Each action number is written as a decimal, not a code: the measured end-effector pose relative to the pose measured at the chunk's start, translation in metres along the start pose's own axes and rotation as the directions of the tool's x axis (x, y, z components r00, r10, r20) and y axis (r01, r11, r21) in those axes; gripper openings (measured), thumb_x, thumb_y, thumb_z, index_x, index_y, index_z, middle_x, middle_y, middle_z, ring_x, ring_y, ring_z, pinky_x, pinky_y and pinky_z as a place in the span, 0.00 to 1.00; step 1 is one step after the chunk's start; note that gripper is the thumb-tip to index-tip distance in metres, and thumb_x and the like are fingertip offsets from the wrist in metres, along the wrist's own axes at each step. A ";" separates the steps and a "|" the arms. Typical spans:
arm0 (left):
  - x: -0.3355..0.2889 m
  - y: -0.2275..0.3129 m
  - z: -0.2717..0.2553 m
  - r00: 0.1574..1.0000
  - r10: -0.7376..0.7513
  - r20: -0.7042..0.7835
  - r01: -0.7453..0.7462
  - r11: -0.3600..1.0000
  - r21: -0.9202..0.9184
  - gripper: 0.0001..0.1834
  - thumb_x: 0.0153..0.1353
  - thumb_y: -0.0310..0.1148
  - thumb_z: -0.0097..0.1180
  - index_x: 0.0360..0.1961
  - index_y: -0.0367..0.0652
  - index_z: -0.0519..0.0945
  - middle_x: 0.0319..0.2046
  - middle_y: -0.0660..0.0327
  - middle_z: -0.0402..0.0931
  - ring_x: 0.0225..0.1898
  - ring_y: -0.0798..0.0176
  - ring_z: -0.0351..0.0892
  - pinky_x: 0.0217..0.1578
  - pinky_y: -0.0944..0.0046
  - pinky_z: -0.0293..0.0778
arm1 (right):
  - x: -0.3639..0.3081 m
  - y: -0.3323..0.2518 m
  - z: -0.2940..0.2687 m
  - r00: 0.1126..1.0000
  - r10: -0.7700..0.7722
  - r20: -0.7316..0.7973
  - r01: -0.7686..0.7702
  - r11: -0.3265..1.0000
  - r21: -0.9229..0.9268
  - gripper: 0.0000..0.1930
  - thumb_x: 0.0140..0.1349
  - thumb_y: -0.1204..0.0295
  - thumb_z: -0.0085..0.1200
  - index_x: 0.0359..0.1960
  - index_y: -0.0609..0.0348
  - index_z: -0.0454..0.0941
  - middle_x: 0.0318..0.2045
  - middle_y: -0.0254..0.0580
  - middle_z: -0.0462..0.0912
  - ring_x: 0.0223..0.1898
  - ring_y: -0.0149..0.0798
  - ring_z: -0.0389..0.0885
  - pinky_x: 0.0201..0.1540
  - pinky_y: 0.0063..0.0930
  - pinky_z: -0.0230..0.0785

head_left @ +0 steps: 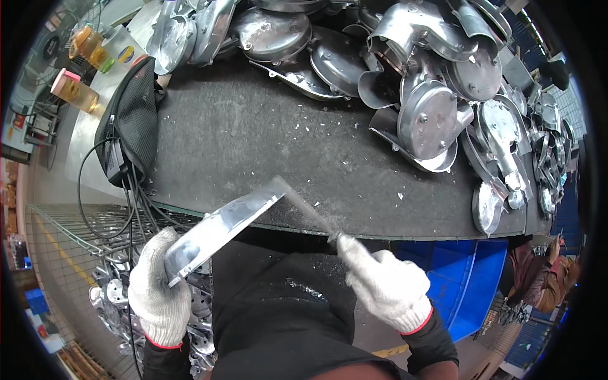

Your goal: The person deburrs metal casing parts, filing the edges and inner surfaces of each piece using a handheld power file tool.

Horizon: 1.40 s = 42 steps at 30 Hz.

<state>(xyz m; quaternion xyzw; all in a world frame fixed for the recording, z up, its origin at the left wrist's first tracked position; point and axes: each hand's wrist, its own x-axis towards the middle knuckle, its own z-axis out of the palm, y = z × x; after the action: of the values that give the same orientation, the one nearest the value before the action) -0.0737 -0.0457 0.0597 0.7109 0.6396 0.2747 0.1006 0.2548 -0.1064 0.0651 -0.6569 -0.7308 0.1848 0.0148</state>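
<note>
My left hand (158, 294), in a white knitted glove with a red cuff edge, grips one end of a shiny curved metal casting (221, 229). The casting slants up and to the right, over the near edge of the workbench. In my right hand (391, 288), gloved the same way, is a slim file (311, 212), slightly blurred. Its far end meets the casting's upper tip. The fingers are wrapped round the file's handle, which is mostly hidden. Similar rounded metal covers (427, 120) are heaped across the back and right of the bench.
Pale metal chips lie on the dark bench top (253, 136). A black mesh bag (130, 120) with cables stands at the left, near drink bottles (75, 90). Below are a wire basket (69, 221) with metal parts and a blue bin (465, 278). Another person (538, 275) is at far right.
</note>
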 end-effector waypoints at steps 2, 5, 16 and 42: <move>0.001 0.000 0.001 1.000 0.023 -0.005 -0.023 1.000 -0.009 0.26 0.54 0.10 0.58 0.55 0.36 0.82 0.49 0.49 0.86 0.52 0.52 0.88 0.55 0.60 0.81 | 0.002 0.000 -0.002 0.999 0.033 -0.009 -0.033 0.997 -0.063 0.37 0.57 0.62 0.69 0.72 0.34 0.74 0.25 0.38 0.80 0.18 0.41 0.80 0.22 0.35 0.74; -0.001 -0.001 0.001 0.999 0.044 -0.004 -0.044 0.999 -0.008 0.25 0.54 0.11 0.58 0.55 0.36 0.82 0.49 0.50 0.86 0.52 0.52 0.88 0.55 0.60 0.81 | 0.004 -0.002 -0.002 0.984 -0.098 -0.148 0.108 0.992 0.062 0.38 0.57 0.57 0.70 0.72 0.22 0.72 0.18 0.31 0.68 0.10 0.31 0.67 0.13 0.29 0.62; -0.004 -0.003 0.007 0.994 0.094 -0.057 -0.098 0.991 -0.087 0.22 0.53 0.18 0.71 0.51 0.39 0.83 0.40 0.51 0.87 0.38 0.51 0.90 0.41 0.60 0.83 | 0.002 -0.009 -0.004 0.997 -0.048 -0.061 0.066 0.940 0.335 0.35 0.65 0.59 0.61 0.76 0.29 0.66 0.22 0.41 0.78 0.17 0.42 0.80 0.21 0.35 0.73; -0.010 0.018 -0.010 0.970 0.201 0.134 -0.221 0.963 0.154 0.29 0.49 0.17 0.63 0.56 0.42 0.78 0.41 0.52 0.85 0.38 0.45 0.88 0.38 0.55 0.83 | -0.036 -0.040 -0.026 0.906 -0.291 0.309 -0.010 0.714 0.700 0.38 0.67 0.60 0.59 0.78 0.53 0.60 0.53 0.46 0.83 0.31 0.36 0.86 0.34 0.29 0.80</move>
<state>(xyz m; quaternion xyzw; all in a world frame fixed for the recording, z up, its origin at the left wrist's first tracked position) -0.0637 -0.0608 0.0742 0.7959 0.5739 0.1868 0.0481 0.2288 -0.1373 0.1087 -0.4935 -0.6458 0.5696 0.1225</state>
